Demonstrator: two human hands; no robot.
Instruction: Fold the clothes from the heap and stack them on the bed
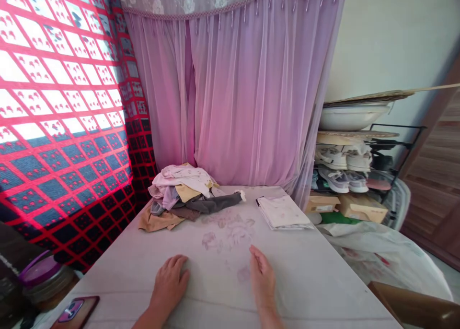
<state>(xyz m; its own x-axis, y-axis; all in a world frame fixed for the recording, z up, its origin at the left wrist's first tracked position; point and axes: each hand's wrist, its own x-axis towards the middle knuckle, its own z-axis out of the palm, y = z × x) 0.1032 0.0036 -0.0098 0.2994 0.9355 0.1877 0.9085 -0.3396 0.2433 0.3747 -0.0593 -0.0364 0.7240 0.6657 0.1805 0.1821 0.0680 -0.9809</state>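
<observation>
The left hand (168,286) lies palm down on the white counter (309,290), open and empty, with its fingers slightly spread. The right hand (262,276) is also open and empty, turned on its edge with the fingers pointing away from the person. I cannot tell whether it touches the counter.

Farther along the counter, well ahead of both hands, sits a loose heap of clothes (183,194) in pale pink, tan and grey, with a dark grey sleeve (215,203) stretching to the right. To its right lies a neat stack of folded white printed cloth (282,212), apart from the heap. Faint purplish floral marks (226,230) show on the counter between the clothes and the hands.

A smartphone in a purple case (74,312) lies at the near left corner of the counter, just beside a jar with a purple lid (41,271). Behind the counter hang a sheer lilac curtain (247,94) and a red-and-black patterned curtain (61,127). On the right, a rack holds sneakers (341,163), below a white basin (350,118).
</observation>
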